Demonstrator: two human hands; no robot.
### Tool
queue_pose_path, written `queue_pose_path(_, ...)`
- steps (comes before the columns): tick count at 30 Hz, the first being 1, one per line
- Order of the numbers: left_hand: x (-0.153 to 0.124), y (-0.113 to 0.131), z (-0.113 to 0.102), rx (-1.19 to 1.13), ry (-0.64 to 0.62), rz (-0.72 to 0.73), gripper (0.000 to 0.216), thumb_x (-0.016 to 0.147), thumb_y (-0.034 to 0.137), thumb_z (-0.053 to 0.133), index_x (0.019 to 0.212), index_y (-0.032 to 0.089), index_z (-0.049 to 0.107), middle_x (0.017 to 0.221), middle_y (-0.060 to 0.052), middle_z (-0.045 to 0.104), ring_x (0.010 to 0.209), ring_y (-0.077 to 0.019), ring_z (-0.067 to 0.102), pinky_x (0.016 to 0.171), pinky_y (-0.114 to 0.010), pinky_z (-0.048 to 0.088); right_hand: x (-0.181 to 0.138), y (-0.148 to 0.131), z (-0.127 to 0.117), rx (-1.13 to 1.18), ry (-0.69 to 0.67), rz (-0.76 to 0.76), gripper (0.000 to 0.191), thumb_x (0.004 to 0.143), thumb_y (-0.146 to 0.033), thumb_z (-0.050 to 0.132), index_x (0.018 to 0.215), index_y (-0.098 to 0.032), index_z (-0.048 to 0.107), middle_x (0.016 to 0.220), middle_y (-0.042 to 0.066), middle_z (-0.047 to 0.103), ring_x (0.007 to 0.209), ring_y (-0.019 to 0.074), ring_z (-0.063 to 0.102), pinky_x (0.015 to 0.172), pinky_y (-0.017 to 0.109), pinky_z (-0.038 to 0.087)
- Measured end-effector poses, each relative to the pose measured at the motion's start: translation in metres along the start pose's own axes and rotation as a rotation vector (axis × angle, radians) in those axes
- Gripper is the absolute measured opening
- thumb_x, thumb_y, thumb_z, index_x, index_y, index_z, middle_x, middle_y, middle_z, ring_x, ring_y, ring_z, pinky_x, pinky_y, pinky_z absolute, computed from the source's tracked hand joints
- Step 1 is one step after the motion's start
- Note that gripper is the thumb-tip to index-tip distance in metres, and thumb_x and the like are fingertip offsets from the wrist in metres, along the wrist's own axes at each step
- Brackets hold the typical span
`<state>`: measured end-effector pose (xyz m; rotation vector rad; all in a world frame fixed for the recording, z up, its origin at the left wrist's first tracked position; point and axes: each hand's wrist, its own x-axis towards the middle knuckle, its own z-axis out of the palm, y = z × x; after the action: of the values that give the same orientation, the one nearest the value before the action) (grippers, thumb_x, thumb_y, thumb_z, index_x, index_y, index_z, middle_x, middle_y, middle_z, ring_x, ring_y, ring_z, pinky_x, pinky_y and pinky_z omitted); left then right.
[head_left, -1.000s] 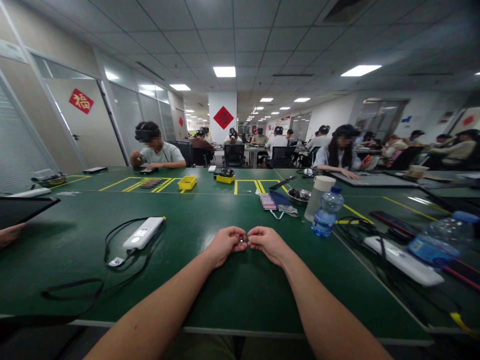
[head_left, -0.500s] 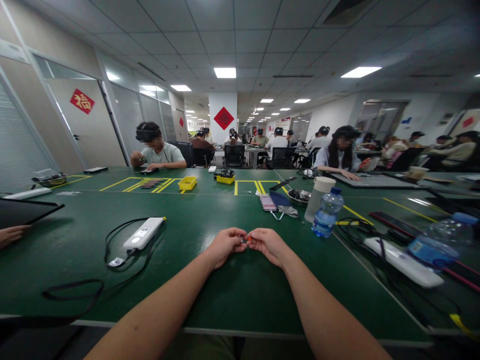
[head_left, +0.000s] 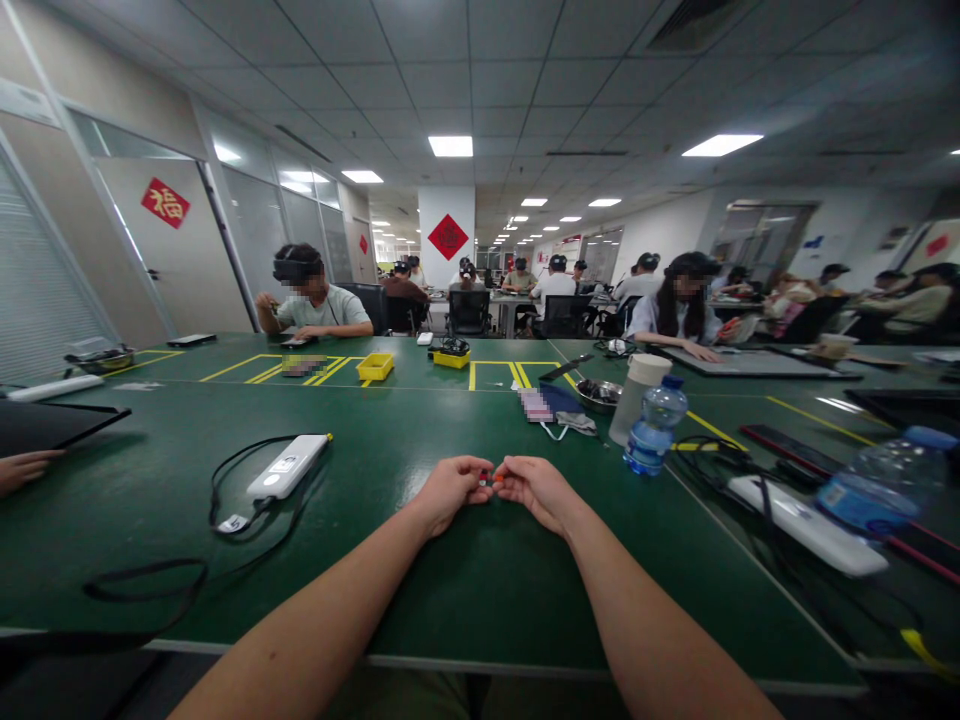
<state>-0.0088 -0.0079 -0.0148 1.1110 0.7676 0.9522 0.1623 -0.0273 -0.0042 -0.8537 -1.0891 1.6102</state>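
Both hands were raised just above the near part of the green tabletop (head_left: pixel 465 600), fingertips turned toward each other with a narrow gap between them. Left hand (head_left: pixel 450 492): fingers curled, thumb and forefinger pinching a small red-and-white piece (head_left: pixel 483 481). Right hand (head_left: pixel 537 490): likewise curled, thumb and fingers closed on a small orange piece (head_left: pixel 499 478). The two pieces sat nearly level, close but seemingly apart; both were largely covered by fingers, so their shape could not be read.

Well to the left of the left hand lay a white elongated device (head_left: pixel 289 466), a black cable (head_left: pixel 212 475) looping around it. Farther left, a co-worker's hand (head_left: pixel 28 470) was at the lower edge of a dark flat panel (head_left: pixel 60 424).

Beyond the right hand and to its right stood a blue-capped water bottle (head_left: pixel 655 432), with a pale tumbler (head_left: pixel 636 392) just behind it. A metal bowl (head_left: pixel 600 396) of dark items was beside the tumbler, and a grey cloth (head_left: pixel 576 421) lay nearer the right hand. Straight ahead of both hands, across the table, were two yellow trays (head_left: pixel 375 367), the right-hand one holding black items.
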Motion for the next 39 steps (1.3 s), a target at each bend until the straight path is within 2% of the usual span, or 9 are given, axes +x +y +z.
queue_pose_path(12, -0.0013, 0.0013, -0.0004, 0.037, -0.028, 0.016, 0.025, 0.074, 0.008, 0.056, 0.099, 0.010, 0.061, 0.089, -0.012, 0.064, 0.064, -0.0108, 0.063, 0.064, -0.022, 0.054, 0.0019, 0.0006, -0.0019, 0.045, 0.008, 0.018, 0.027, 0.081, -0.034, 0.052, 0.076, -0.009, 0.061, 0.072, 0.010, 0.065, 0.064, 0.0134, 0.063, 0.061, 0.024, 0.052)
queue_pose_path(16, -0.0027, 0.0043, 0.0012, 0.028, -0.009, 0.000, 0.024, 0.074, 0.008, 0.056, 0.097, 0.010, 0.061, 0.084, -0.011, 0.064, 0.062, -0.0106, 0.062, 0.062, -0.023, 0.054, 0.0024, 0.0022, -0.0024, -0.016, 0.028, -0.006, 0.012, 0.072, -0.021, 0.062, 0.077, -0.010, 0.062, 0.074, 0.008, 0.066, 0.065, 0.0127, 0.063, 0.062, 0.023, 0.052)
queue_pose_path(21, -0.0064, 0.0078, 0.0060, 0.049, 0.049, 0.056, 0.023, 0.073, 0.013, 0.060, 0.096, 0.011, 0.061, 0.083, -0.009, 0.063, 0.063, -0.0116, 0.062, 0.061, -0.023, 0.054, 0.0016, 0.0029, -0.0003, -0.079, 0.071, -0.042, 0.015, 0.062, -0.013, 0.069, 0.075, -0.012, 0.061, 0.081, 0.007, 0.067, 0.068, 0.0138, 0.065, 0.066, 0.024, 0.052)
queue_pose_path(27, -0.0039, 0.0048, 0.0055, 0.047, 0.055, 0.002, 0.025, 0.072, 0.010, 0.058, 0.096, 0.012, 0.060, 0.090, -0.011, 0.063, 0.067, -0.0132, 0.064, 0.062, -0.024, 0.054, 0.0011, 0.0051, -0.0013, -0.106, 0.065, -0.043, 0.020, 0.061, -0.016, 0.072, 0.077, -0.014, 0.061, 0.074, 0.003, 0.065, 0.065, 0.0123, 0.064, 0.064, 0.023, 0.052)
queue_pose_path(30, -0.0021, 0.0039, 0.0027, -0.014, 0.040, -0.018, 0.022, 0.075, 0.016, 0.055, 0.095, 0.011, 0.061, 0.091, -0.012, 0.063, 0.067, -0.0140, 0.064, 0.063, -0.026, 0.054, 0.0016, 0.0036, -0.0013, -0.059, 0.044, -0.010, 0.017, 0.068, -0.025, 0.068, 0.077, -0.012, 0.061, 0.073, 0.004, 0.064, 0.065, 0.0119, 0.064, 0.064, 0.023, 0.052)
queue_pose_path(33, -0.0020, 0.0047, 0.0018, -0.056, 0.015, -0.013, 0.022, 0.077, 0.024, 0.054, 0.092, 0.010, 0.062, 0.090, -0.012, 0.063, 0.068, -0.0140, 0.064, 0.064, -0.025, 0.055, 0.0023, 0.0006, -0.0009, 0.026, 0.026, 0.033, 0.027, 0.077, -0.038, 0.058, 0.076, -0.011, 0.061, 0.072, 0.006, 0.063, 0.065, 0.0120, 0.063, 0.062, 0.023, 0.053)
queue_pose_path(36, -0.0034, 0.0070, 0.0028, -0.067, 0.015, -0.017, 0.024, 0.076, 0.028, 0.055, 0.090, 0.010, 0.062, 0.089, -0.012, 0.063, 0.069, -0.0146, 0.064, 0.063, -0.024, 0.054, 0.0029, -0.0010, -0.0013, 0.064, 0.027, 0.064, 0.034, 0.080, -0.043, 0.052, 0.073, -0.010, 0.060, 0.071, 0.008, 0.063, 0.066, 0.0128, 0.063, 0.062, 0.023, 0.053)
queue_pose_path(39, -0.0052, 0.0084, 0.0042, -0.059, 0.019, -0.018, 0.025, 0.076, 0.028, 0.057, 0.091, 0.009, 0.062, 0.089, -0.013, 0.064, 0.070, -0.0160, 0.064, 0.063, -0.025, 0.054, 0.0031, 0.0006, -0.0020, 0.039, 0.025, 0.058, 0.033, 0.078, -0.042, 0.054, 0.074, -0.011, 0.060, 0.072, 0.008, 0.063, 0.066, 0.0131, 0.063, 0.063, 0.024, 0.052)
